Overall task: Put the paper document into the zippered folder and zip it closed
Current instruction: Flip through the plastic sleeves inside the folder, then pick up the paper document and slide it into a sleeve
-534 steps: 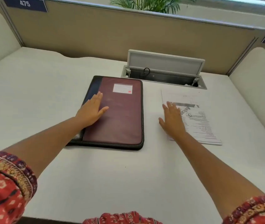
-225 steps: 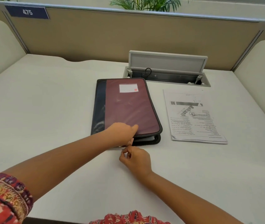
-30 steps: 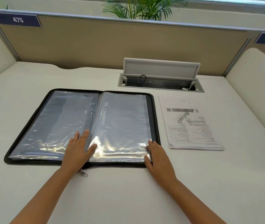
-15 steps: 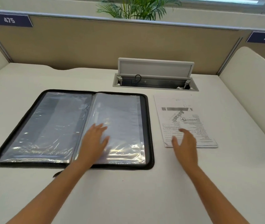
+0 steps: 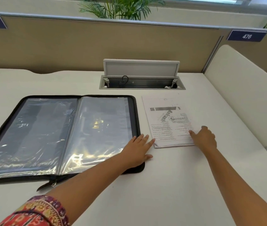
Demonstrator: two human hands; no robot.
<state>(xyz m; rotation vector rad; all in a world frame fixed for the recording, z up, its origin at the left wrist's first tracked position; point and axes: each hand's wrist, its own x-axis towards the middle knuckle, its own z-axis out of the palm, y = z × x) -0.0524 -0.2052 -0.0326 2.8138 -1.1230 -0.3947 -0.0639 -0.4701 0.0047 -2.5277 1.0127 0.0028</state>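
The zippered folder (image 5: 51, 132) lies spread open on the white desk, its clear plastic sleeves facing up and its black zip edge all around. The printed paper document (image 5: 167, 121) lies flat just to its right. My left hand (image 5: 137, 150) rests flat, fingers spread, over the folder's near right corner, fingertips reaching almost to the paper's near left corner. My right hand (image 5: 203, 137) lies on the paper's near right corner with fingers pressing down on the sheets. A zip pull (image 5: 53, 183) sticks out at the folder's near edge.
An open cable hatch (image 5: 141, 79) with a raised lid sits in the desk behind the paper. Tan partition walls (image 5: 80, 46) close the back. A cream side divider (image 5: 243, 95) rises on the right. Plants stand beyond the partition.
My left hand has slid right from the middle of the sleeves to the folder's near right corner. My right hand has moved forward onto the paper's near right corner.
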